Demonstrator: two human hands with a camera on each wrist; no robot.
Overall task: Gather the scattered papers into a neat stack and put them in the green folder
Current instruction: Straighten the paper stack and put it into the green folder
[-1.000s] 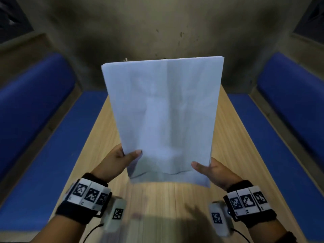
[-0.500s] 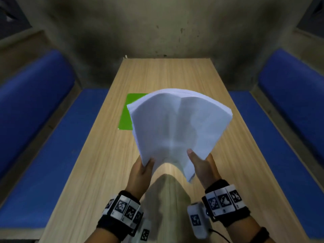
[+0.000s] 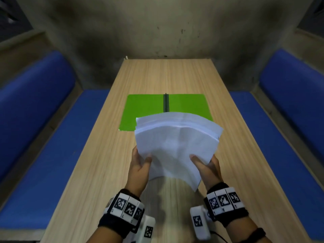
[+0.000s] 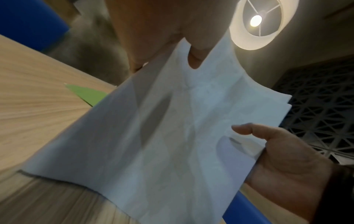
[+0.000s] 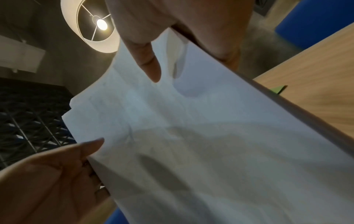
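Both hands (image 3: pixel 175 165) pinching the paper stack (image 3: pixel 177 142); open green folder (image 3: pixel 145 111) whole only from the head view.

Matt white papers (image 3: pixel 177 146) – smooth green folder (image 3: pixel 143 109) – wood-grain table (image 3: pixel 105 172).

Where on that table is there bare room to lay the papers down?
Bare wood lies beyond the green folder up to the wall, along both long edges of the table, and near the person. The middle is crowded: open folder, held papers above it.
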